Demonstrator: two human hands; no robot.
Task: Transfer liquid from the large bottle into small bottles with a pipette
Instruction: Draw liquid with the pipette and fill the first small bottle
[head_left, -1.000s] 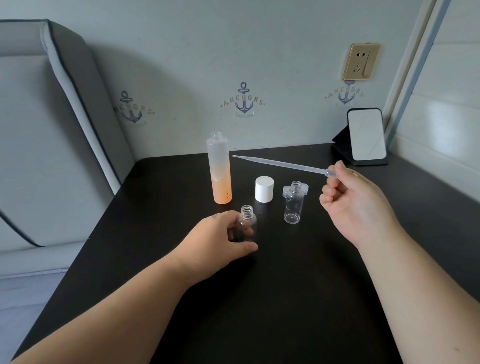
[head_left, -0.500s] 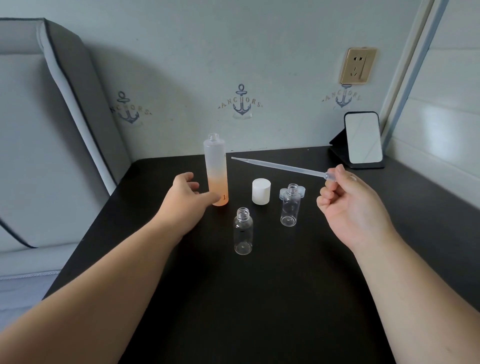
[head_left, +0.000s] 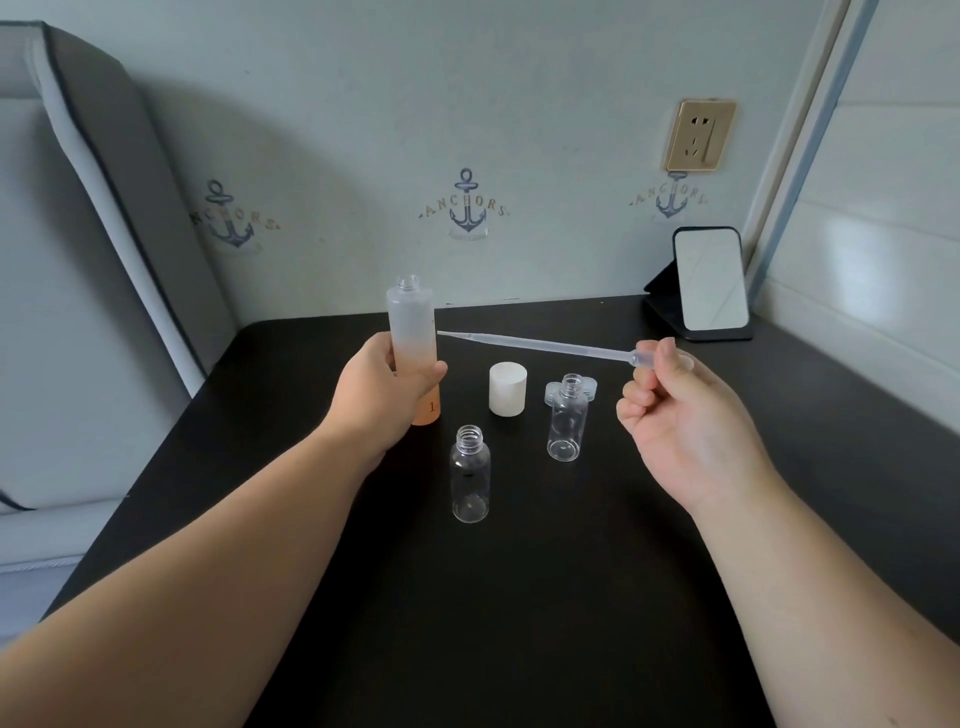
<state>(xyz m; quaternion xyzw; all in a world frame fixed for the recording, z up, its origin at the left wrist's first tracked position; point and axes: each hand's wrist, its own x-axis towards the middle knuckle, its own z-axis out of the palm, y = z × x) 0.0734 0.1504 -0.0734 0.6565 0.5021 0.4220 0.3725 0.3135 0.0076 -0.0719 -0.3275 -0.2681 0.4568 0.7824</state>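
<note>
The tall frosted large bottle (head_left: 411, 332) with an orange lower part stands uncapped on the black table (head_left: 571, 597). My left hand (head_left: 382, 397) grips it around the middle. My right hand (head_left: 680, 421) pinches the bulb of a clear pipette (head_left: 540, 344), which lies nearly level in the air with its tip pointing left, close to the large bottle's side. Two small clear bottles stand open: one (head_left: 470, 474) in front of the large bottle, the other (head_left: 568, 419) to its right, below the pipette.
A white cap (head_left: 508, 389) stands between the large bottle and the right small bottle. A small clear cap (head_left: 551, 389) lies behind that bottle. A mirror on a black stand (head_left: 709, 283) sits at the back right by the wall. A grey padded headboard (head_left: 78, 260) borders the table's left.
My left hand let go of the near small bottle, moved back and left, and now grips the large bottle. The pipette in my right hand has stayed about where it was.
</note>
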